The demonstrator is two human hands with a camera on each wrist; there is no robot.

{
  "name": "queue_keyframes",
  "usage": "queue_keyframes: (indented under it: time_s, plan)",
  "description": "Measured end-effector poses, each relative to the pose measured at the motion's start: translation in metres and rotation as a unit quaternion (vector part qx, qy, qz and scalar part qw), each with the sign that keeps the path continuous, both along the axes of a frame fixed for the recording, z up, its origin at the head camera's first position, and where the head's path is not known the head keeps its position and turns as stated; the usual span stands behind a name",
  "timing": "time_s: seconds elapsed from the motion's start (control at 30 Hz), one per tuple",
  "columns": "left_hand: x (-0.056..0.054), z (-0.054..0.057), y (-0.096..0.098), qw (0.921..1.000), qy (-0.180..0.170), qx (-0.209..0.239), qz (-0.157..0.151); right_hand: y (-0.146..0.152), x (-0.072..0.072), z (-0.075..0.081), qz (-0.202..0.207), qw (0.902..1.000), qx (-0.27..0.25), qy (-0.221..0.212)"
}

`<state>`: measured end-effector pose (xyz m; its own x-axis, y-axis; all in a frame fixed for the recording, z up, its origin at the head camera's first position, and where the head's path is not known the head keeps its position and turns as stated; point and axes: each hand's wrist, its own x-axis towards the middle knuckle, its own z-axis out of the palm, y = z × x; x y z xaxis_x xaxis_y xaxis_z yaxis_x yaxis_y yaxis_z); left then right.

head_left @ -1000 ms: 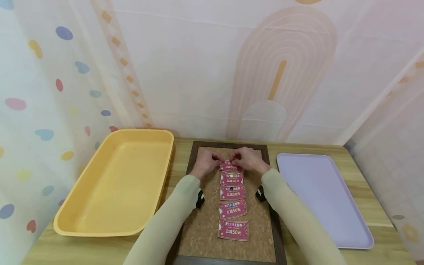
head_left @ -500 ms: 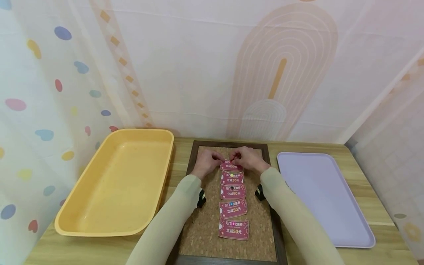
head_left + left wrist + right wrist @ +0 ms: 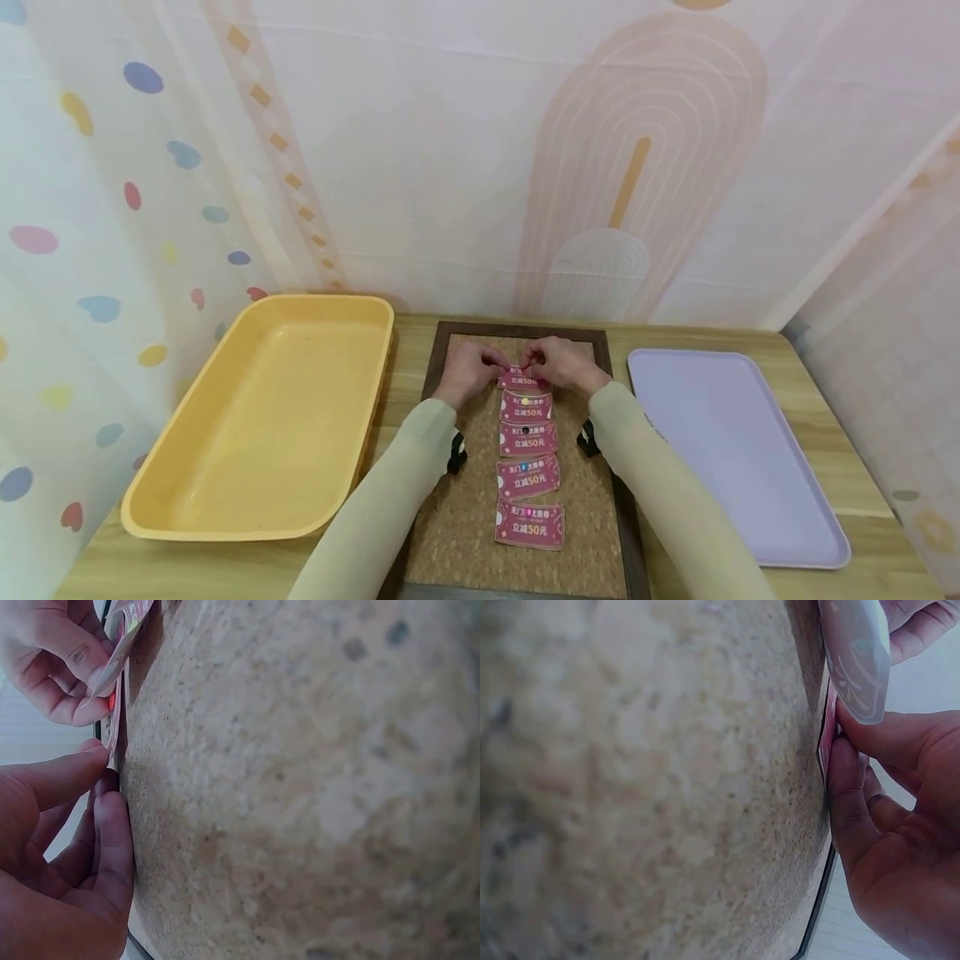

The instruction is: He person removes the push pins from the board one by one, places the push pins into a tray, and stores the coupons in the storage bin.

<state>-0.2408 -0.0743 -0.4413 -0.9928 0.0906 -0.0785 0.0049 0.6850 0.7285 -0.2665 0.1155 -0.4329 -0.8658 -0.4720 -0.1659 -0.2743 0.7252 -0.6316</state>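
Near the top of a dark-framed cork board (image 3: 450, 533), the uppermost pink coupon (image 3: 522, 381) lies between both hands. My left hand (image 3: 471, 369) pinches its left edge between thumb and fingertips. The right hand (image 3: 562, 364) pinches a red push pin (image 3: 112, 701) at the coupon's upper middle; the fingers mostly hide the pin. Below, a column of several matching coupons runs down the board, among them a coupon (image 3: 528, 533) with a pink pin at the bottom. A yellow pin (image 3: 525, 401) marks the coupon just beneath the hands.
A deep yellow tray (image 3: 255, 417) stands left of the board on the wooden table (image 3: 855, 433). To the right lies a flat lilac tray (image 3: 727, 450), partly overlapped by the right sleeve. A patterned curtain (image 3: 420, 167) hangs right behind the table.
Both hands stay at the top coupon in nearly the same pose. The head view shifts only slightly.
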Motion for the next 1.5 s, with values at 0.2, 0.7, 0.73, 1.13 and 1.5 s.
queue_keyframes:
  time_s: [0.2,0.7,0.73,1.13,1.5]
  plan:
    - [0.0003,-0.0008,0.0014,0.9996,0.019,-0.016,-0.012,0.0026,-0.0003,0.0003,0.0,1.0,0.003,-0.003]
    - [-0.0013,-0.0027,0.0023,0.9997,0.021,-0.009,-0.012,0.0054,-0.0016,0.0008,0.009,1.0,-0.004,0.0]
    - [-0.0014,-0.003,0.0023,0.9997,0.021,-0.01,-0.012,0.0055,-0.0015,0.0005,0.008,0.9999,-0.006,-0.003]
    - [-0.0049,-0.0038,0.0029,0.9996,0.021,-0.011,-0.014,0.0062,-0.0018,0.0009,0.006,0.9995,-0.024,-0.019]
    - [-0.0037,-0.005,0.004,0.9995,0.024,-0.017,-0.01,0.0076,-0.0007,-0.0023,0.005,0.9991,-0.032,-0.028]
